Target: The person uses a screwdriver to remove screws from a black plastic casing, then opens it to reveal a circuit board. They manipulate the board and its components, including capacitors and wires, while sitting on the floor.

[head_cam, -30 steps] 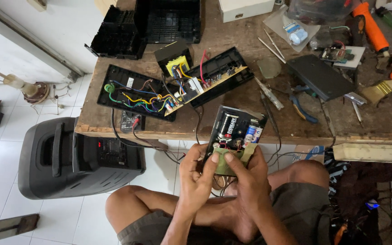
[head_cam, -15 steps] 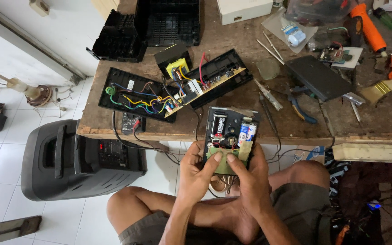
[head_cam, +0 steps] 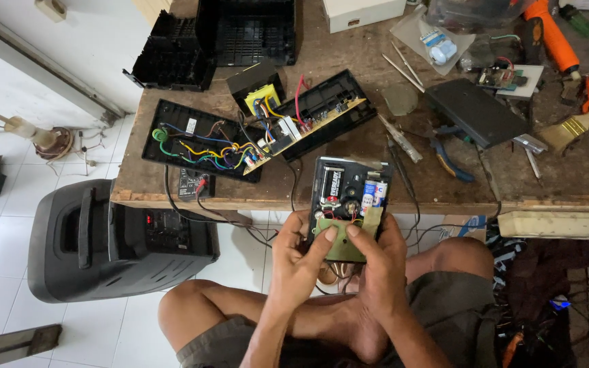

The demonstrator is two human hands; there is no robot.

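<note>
The person sits cross-legged before the rough wooden workbench (head_cam: 349, 194) and holds a small opened device (head_cam: 349, 197) just over its front edge. This device is a flat black plastic case with cylindrical batteries inside, thin red wires, and a pale greenish circuit board (head_cam: 349, 238) at its lower end. The left hand (head_cam: 298, 262) is curled around the left side of the case, its thumb pressing flat on the board. The right hand (head_cam: 376, 255) is closed around the right side, thumb also on the board, so both hands grip it firmly.

On the workbench behind the device lies an open black chassis (head_cam: 202, 146) full of coloured wires, joined to a long board with a yellow transformer (head_cam: 264, 99). To the right on the workbench lie blue-handled pliers (head_cam: 448, 160) and a bristle brush (head_cam: 577, 126). Left of the workbench, on white tiles, a matte black speaker box (head_cam: 103, 242) lies on its side.
</note>
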